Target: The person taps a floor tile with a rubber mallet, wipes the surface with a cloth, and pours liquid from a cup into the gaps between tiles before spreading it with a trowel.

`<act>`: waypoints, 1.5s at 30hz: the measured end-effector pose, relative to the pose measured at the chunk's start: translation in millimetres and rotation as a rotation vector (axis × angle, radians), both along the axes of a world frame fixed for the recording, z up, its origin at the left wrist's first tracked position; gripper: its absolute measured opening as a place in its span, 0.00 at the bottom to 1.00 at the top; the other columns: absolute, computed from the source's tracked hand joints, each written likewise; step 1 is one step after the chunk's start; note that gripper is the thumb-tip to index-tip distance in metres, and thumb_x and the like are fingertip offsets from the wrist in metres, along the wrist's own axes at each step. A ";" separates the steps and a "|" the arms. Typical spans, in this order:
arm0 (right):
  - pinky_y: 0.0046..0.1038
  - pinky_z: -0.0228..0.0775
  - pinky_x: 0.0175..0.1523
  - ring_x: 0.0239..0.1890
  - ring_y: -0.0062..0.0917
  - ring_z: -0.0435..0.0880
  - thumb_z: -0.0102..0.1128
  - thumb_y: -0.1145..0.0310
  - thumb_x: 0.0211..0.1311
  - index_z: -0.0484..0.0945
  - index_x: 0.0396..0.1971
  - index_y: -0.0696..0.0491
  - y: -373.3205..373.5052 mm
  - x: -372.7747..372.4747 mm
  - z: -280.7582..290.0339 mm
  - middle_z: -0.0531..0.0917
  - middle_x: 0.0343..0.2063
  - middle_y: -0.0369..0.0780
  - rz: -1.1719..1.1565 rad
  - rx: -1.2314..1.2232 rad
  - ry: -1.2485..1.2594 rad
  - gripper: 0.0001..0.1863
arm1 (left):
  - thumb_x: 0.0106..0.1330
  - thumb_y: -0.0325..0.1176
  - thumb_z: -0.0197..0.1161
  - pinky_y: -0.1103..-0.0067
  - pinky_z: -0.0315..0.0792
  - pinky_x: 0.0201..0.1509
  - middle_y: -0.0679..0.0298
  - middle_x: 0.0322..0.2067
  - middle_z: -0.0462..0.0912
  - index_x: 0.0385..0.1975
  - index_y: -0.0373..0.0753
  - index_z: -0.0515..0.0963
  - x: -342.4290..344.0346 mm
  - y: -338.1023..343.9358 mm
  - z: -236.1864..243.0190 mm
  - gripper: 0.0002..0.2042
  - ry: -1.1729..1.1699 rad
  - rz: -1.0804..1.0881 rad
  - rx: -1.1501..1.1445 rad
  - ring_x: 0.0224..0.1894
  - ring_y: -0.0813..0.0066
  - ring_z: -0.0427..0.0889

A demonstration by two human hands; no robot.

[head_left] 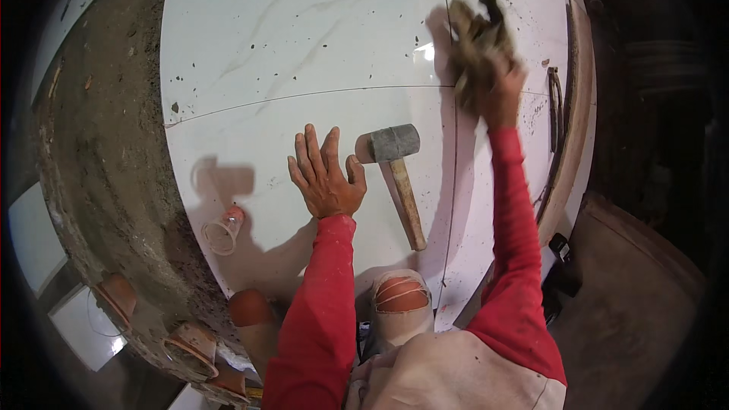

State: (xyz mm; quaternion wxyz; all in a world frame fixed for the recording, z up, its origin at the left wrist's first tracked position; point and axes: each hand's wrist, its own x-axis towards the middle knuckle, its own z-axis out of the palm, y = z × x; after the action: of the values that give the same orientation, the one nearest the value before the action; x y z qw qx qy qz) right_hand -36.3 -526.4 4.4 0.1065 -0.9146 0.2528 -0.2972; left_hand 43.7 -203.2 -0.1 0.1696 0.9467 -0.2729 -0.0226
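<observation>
My left hand (326, 176) lies flat on a white marbled floor tile (250, 38), fingers spread, holding nothing. To its right rests a rubber mallet (395, 143) with a grey head and a worn wooden handle. Out at the upper right, my right hand (503, 89) is closed on a bunched, dirty brown rag (478, 38). The rag is blurred by motion and sits over the seam between tiles. It hides part of that seam, and whether it touches the surface I cannot tell.
A clear plastic cup (220, 237) stands near my left forearm. Small dark crumbs are scattered over the tiles. Bare rough mortar (106, 152) borders them at left, with terracotta-coloured pieces (191, 348) lower down. A wooden board (581, 106) and a thin dark metal tool (554, 106) lie along the right edge.
</observation>
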 end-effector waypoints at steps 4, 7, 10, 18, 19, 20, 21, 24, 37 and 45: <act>0.43 0.67 0.57 0.53 0.46 0.74 0.72 0.68 0.46 0.82 0.50 0.44 74.6 -46.5 -16.4 0.76 0.53 0.48 -0.077 0.002 0.187 0.25 | 0.63 0.37 0.59 0.51 0.44 0.76 0.55 0.73 0.56 0.68 0.50 0.64 -5.0 -1.1 2.7 0.30 0.015 -0.007 0.014 0.76 0.55 0.51; 0.44 0.67 0.57 0.54 0.45 0.73 0.71 0.67 0.45 0.82 0.48 0.44 60.9 -8.5 -17.4 0.76 0.51 0.47 -0.113 0.008 0.191 0.25 | 0.64 0.37 0.59 0.51 0.45 0.76 0.56 0.73 0.56 0.68 0.50 0.64 -1.5 -1.3 1.9 0.30 -0.005 0.002 0.015 0.76 0.55 0.51; 0.47 0.66 0.58 0.57 0.46 0.72 0.69 0.64 0.48 0.81 0.45 0.44 6.1 51.6 -17.4 0.75 0.52 0.48 -0.226 -0.020 0.206 0.20 | 0.64 0.37 0.58 0.51 0.45 0.75 0.56 0.74 0.55 0.68 0.50 0.64 -6.3 -5.6 -0.2 0.30 0.002 -0.009 0.003 0.76 0.55 0.51; 0.45 0.64 0.62 0.57 0.45 0.72 0.61 0.67 0.56 0.83 0.49 0.36 141.8 133.0 -27.0 0.71 0.57 0.48 0.428 0.091 0.268 0.19 | 0.60 0.35 0.60 0.51 0.43 0.76 0.56 0.74 0.54 0.69 0.50 0.63 -3.4 1.2 2.5 0.33 0.031 -0.004 0.040 0.77 0.54 0.50; 0.42 0.64 0.61 0.56 0.43 0.72 0.61 0.67 0.56 0.84 0.48 0.36 141.6 130.7 -14.4 0.72 0.56 0.46 0.494 0.127 0.269 0.18 | 0.59 0.34 0.61 0.51 0.42 0.76 0.56 0.74 0.54 0.69 0.50 0.63 1.4 6.1 6.5 0.34 0.047 0.002 0.067 0.77 0.54 0.50; 0.42 0.64 0.61 0.56 0.42 0.72 0.62 0.68 0.54 0.84 0.48 0.36 121.3 116.0 -23.6 0.73 0.56 0.45 0.438 0.078 0.248 0.19 | 0.59 0.34 0.61 0.51 0.42 0.76 0.56 0.74 0.54 0.69 0.50 0.63 1.5 -1.3 3.0 0.34 0.049 -0.011 0.053 0.77 0.54 0.50; 0.41 0.65 0.61 0.56 0.42 0.72 0.64 0.69 0.53 0.85 0.48 0.37 100.7 97.3 -34.8 0.75 0.55 0.44 0.396 0.047 0.222 0.20 | 0.58 0.34 0.61 0.51 0.42 0.76 0.56 0.74 0.54 0.69 0.50 0.63 -1.0 -5.7 0.8 0.34 0.034 -0.016 0.016 0.77 0.54 0.50; 0.44 0.68 0.61 0.57 0.47 0.74 0.65 0.76 0.45 0.84 0.49 0.41 36.6 32.9 -21.4 0.75 0.58 0.48 0.238 0.150 0.326 0.26 | 0.59 0.34 0.61 0.51 0.41 0.76 0.56 0.74 0.54 0.69 0.50 0.63 -7.4 -6.3 1.0 0.34 0.038 0.003 0.013 0.77 0.54 0.49; 0.48 0.63 0.63 0.62 0.44 0.71 0.65 0.58 0.57 0.82 0.51 0.37 182.4 204.0 -21.8 0.73 0.58 0.45 0.674 0.057 0.348 0.19 | 0.61 0.40 0.60 0.50 0.49 0.74 0.51 0.69 0.62 0.66 0.42 0.68 -5.8 -1.7 1.9 0.30 0.177 -0.093 0.261 0.74 0.51 0.55; 0.43 0.64 0.63 0.61 0.43 0.72 0.61 0.62 0.60 0.81 0.54 0.35 207.5 223.4 -40.7 0.74 0.58 0.45 0.676 0.111 0.259 0.20 | 0.62 0.41 0.60 0.50 0.50 0.74 0.51 0.72 0.59 0.67 0.42 0.66 -3.7 21.1 -28.7 0.31 -0.007 0.036 -0.005 0.74 0.50 0.55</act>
State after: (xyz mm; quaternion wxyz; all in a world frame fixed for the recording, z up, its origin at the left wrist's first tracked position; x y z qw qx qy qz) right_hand 187.1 -318.8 -36.3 0.2151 -0.9693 -0.0367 -0.1130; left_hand 40.0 -182.1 -28.8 0.1716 0.9511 -0.2564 -0.0156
